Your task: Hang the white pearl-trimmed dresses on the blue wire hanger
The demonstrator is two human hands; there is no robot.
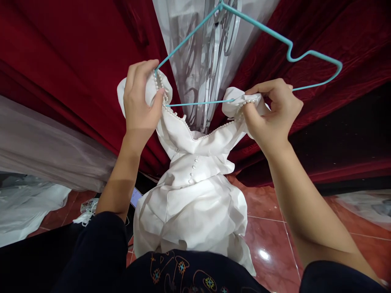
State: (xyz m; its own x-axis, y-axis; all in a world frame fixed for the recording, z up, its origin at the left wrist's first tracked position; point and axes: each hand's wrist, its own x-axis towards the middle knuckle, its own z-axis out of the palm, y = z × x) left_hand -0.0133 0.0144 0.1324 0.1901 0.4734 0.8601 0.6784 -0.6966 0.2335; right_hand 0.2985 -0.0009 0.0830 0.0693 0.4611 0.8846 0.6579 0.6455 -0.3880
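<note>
Dress (204,203) is judged half hung — 10 o'clock sleeve (149,91) seemingly seated on hanger (256,23), 2 o'clock sleeve (232,109) not yet set over the far end. Sleeve edges are pinched by left hand (139,91) and right hand (273,106) — dress body suspended at 5 o'clock from left, 8 from right.
</note>
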